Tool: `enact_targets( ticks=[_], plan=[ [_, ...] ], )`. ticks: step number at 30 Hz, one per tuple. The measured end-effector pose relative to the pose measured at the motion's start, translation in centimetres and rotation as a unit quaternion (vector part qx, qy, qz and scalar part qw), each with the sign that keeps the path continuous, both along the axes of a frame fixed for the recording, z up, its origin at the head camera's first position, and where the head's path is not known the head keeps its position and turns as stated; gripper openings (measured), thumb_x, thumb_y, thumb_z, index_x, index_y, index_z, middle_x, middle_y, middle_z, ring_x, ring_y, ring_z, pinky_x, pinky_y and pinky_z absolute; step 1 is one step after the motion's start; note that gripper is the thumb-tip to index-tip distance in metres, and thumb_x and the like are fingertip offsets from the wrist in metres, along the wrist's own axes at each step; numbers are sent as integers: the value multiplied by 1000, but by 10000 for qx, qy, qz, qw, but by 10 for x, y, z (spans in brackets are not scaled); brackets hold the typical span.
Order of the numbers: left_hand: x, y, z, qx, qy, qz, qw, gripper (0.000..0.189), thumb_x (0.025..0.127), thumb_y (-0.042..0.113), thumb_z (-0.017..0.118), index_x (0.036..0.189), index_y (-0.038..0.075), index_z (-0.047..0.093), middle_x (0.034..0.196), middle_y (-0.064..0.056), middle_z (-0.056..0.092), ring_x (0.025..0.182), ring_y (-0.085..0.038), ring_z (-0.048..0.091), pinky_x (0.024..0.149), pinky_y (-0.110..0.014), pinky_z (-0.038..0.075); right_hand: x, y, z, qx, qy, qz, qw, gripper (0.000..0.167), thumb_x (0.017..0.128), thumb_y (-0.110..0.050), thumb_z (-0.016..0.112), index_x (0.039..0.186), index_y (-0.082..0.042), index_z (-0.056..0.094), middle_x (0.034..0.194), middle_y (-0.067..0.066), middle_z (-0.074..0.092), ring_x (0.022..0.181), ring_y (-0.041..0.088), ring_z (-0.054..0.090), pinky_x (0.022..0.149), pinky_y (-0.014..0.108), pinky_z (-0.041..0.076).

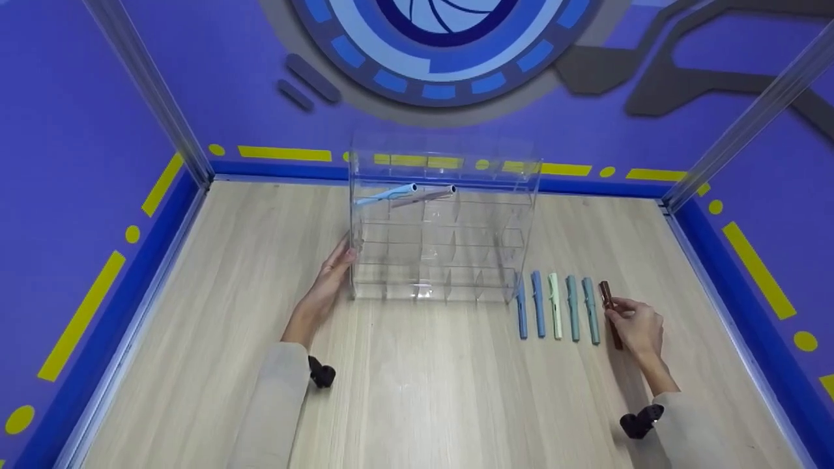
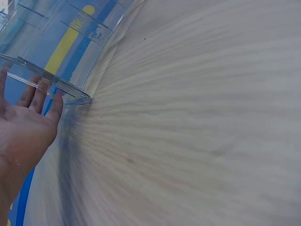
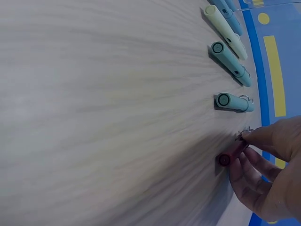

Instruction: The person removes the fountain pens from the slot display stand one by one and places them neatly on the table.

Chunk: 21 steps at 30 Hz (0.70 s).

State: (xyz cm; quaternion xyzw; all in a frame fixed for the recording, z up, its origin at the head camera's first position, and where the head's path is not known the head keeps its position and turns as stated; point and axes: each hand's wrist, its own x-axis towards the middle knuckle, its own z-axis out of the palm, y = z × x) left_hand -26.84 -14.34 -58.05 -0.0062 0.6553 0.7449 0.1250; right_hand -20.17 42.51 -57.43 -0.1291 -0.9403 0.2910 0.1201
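1. Rack (image 1: 433,288) stands within patterned blue and purple walls (image 1: 71,150), toward the back of a pale wooden table (image 1: 404,404) with metal posts (image 1: 153,91) at its two far corners.
2. It is clear plastic, upright and split into rows of small compartments; the back wall shows through its upper part.
3. Two pale sleeves (image 1: 270,404) enter at the bottom of the head view, each with a small black camera (image 1: 321,372) at the wrist.
4. The left hand (image 1: 326,290) is at the rack's left side, palm spread, fingers nearly straight and touching the clear side panel.
5. The right hand (image 1: 638,329), well to the right of the rack, is almost closed: thumb and fingertips pinch a brown pen (image 1: 606,294) near its middle. Whether that pen touches the table cannot be told.
6. Five pens lie side by side on the table between rack and right hand. From left to right: two blue pens (image 1: 538,306), a pale green pen (image 1: 555,306) and two teal pens (image 1: 573,309). The leftmost is just beside the rack's right front corner.
7. Two more slant in the rack's upper part: a light blue pen (image 1: 388,194) and, right of it, a greyish-mauve pen (image 1: 427,196). Their exact compartments are unclear.
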Motion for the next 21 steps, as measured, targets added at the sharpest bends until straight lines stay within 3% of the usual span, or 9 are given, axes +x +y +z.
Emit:
enact_targets(
  ticks=[10, 13, 17, 21],
  plan=[
    [2, 1, -3, 42, -23, -70, 10000, 71, 106, 52, 49, 165, 31, 16, 174, 1, 12, 162, -20, 1, 132, -45, -3, 2, -2, 2, -87, 122, 124, 9998, 27, 93, -9, 74, 116, 5, 73, 104, 28, 74, 84, 30, 74, 57, 8, 41],
    [1, 1, -1, 23, -82, -47, 10000, 71, 105, 53, 49, 165, 33, 16, 174, 2, 11, 162, -20, -1, 132, -46, -4, 1, -4, 11, -99, 309, 179, 9993, 26, 94, -11, 73, 116, 4, 74, 103, 27, 75, 77, 14, 71, 57, 6, 41],
    [0, 0, 0, -51, -190, 5, 9998, 73, 104, 56, 49, 165, 34, 16, 174, 2, 9, 162, -21, -3, 131, -47, -5, -3, -11, 25, -222, 610, 358, 9972, 24, 96, -9, 70, 116, 2, 74, 104, 25, 75, 72, -10, 57, 58, 2, 41],
    [0, 1, 0, -86, -236, 85, 9996, 73, 103, 57, 50, 164, 34, 18, 174, 3, 10, 162, -22, -3, 131, -49, -6, -10, -25, 41, -605, 846, 753, 9917, 22, 96, -5, 69, 115, 4, 74, 105, 27, 74, 71, -18, 54, 58, 2, 45]
  ],
)
